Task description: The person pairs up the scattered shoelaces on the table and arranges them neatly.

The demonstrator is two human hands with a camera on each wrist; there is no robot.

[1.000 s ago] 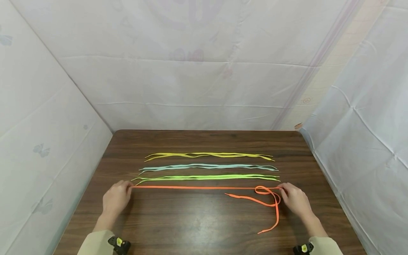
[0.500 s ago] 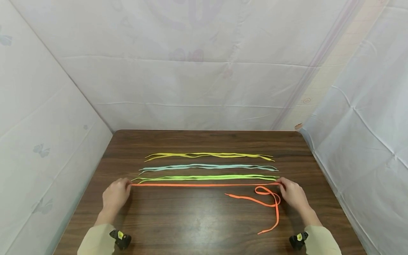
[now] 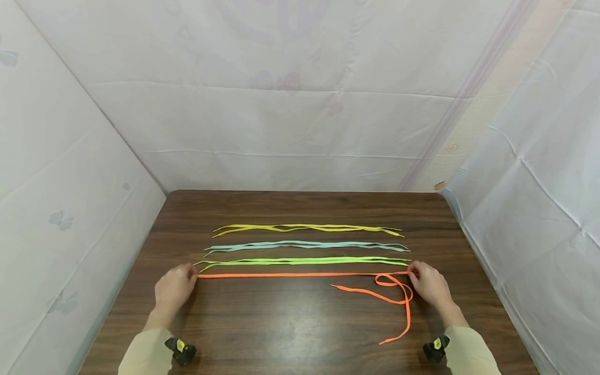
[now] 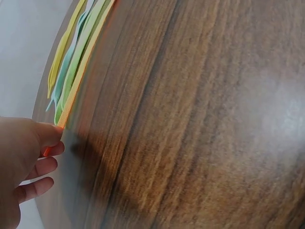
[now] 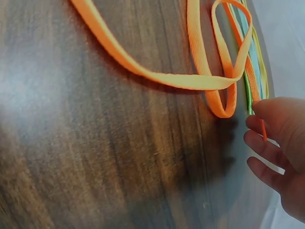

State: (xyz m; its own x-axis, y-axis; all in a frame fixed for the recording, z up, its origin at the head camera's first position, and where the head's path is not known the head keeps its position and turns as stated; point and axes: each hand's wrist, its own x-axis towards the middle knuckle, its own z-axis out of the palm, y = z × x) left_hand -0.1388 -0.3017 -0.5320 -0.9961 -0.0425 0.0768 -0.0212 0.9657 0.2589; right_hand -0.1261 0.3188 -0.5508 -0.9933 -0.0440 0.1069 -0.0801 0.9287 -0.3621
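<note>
An orange shoelace (image 3: 290, 275) runs straight across the table from one hand to the other. My left hand (image 3: 175, 286) pinches its left end between thumb and forefinger, the other fingers slightly bent in the left wrist view. At the far end my right hand (image 3: 430, 284) pinches the lace too, and the orange tip (image 5: 264, 131) pokes out below the thumb. A second orange shoelace (image 3: 407, 315) lies loosely looped by the right hand, its two ends trailing left and toward me. Just beyond the straight lace lies a pair of lime green shoelaces (image 3: 328, 259), side by side.
Farther back, light blue shoelaces (image 3: 304, 242) and yellow shoelaces (image 3: 309, 226) lie in rows roughly parallel to the green ones. The brown wood-grain table (image 3: 262, 323) ends at pale cloth walls (image 3: 290, 125) at the back and both sides.
The straight orange lace moved up toward the green pair, then its left end came back toward me. My left hand shifted slightly right; my right hand moved a little left and away.
</note>
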